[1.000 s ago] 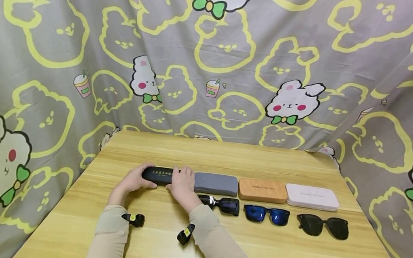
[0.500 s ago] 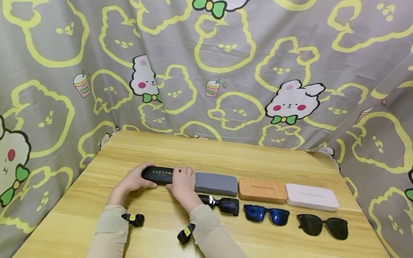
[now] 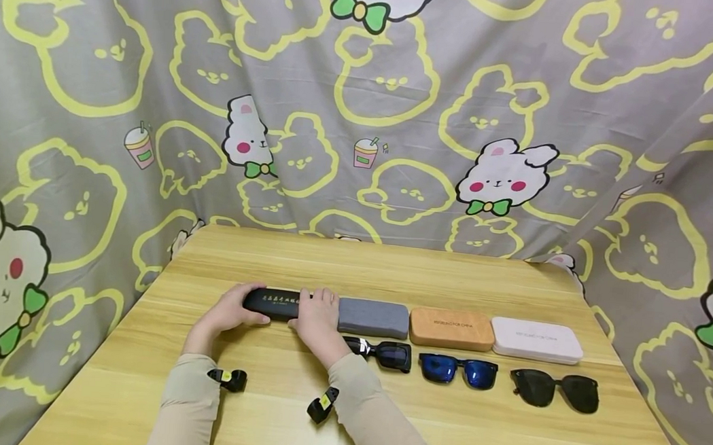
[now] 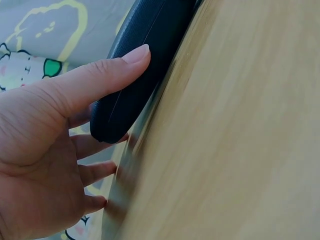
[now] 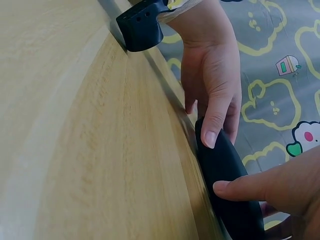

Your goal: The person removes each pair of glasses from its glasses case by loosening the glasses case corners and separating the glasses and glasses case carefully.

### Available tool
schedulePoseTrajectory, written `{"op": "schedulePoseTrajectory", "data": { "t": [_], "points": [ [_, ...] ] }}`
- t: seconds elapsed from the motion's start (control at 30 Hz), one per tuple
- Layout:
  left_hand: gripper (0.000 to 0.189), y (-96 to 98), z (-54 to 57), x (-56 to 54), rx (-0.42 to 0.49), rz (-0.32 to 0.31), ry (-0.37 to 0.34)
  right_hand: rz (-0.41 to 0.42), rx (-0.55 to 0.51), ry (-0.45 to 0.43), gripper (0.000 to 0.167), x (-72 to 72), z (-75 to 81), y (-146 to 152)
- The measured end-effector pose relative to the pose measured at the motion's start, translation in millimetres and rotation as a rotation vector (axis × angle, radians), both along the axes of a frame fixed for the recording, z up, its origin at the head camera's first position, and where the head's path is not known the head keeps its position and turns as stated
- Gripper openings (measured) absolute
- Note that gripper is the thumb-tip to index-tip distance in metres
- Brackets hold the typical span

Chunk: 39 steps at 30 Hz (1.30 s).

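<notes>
A black glasses case with gold lettering lies on the table at the left end of a row of cases. My left hand grips its left end, thumb on the near side and fingers round the far side. In the left wrist view the thumb presses the dark case, while the other fingertips reach down near the tabletop. My right hand holds the right end and covers it in the head view. Both thumbs show along the same side of the case in the right wrist view.
Right of the black case stand a grey-blue case, an orange-brown case and a white case. In front lie black sunglasses, partly behind the right wrist, blue-lensed sunglasses and dark sunglasses. A patterned curtain surrounds the table.
</notes>
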<state>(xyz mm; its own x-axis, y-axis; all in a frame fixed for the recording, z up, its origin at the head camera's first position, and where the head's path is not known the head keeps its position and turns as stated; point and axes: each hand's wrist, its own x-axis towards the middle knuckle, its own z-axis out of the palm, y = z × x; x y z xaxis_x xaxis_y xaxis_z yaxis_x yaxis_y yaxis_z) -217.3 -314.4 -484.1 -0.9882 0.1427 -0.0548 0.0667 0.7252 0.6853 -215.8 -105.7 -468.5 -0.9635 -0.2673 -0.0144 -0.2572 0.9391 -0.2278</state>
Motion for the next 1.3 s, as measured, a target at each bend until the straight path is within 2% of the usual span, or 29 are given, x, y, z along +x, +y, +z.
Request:
{"op": "schedulePoseTrajectory", "data": {
  "t": [0.37,0.73,1.0,1.3],
  "points": [
    [0.083,6.7,2.8,2.0,-0.082,0.003,0.041,-0.007,0.012,-0.009,0.066,-0.5,1.7,7],
    [0.085,9.8,2.6,-0.5,-0.101,0.017,0.005,-0.001,-0.002,-0.003,0.067,0.3,4.1,13],
    [0.099,6.4,3.4,0.7,-0.053,0.009,-0.038,0.045,-0.046,-0.005,0.073,-1.1,5.1,20],
    [0.106,3.8,7.4,5.0,-0.096,-0.003,-0.019,0.131,-0.141,0.026,0.077,-1.9,4.1,31]
  ]
}}
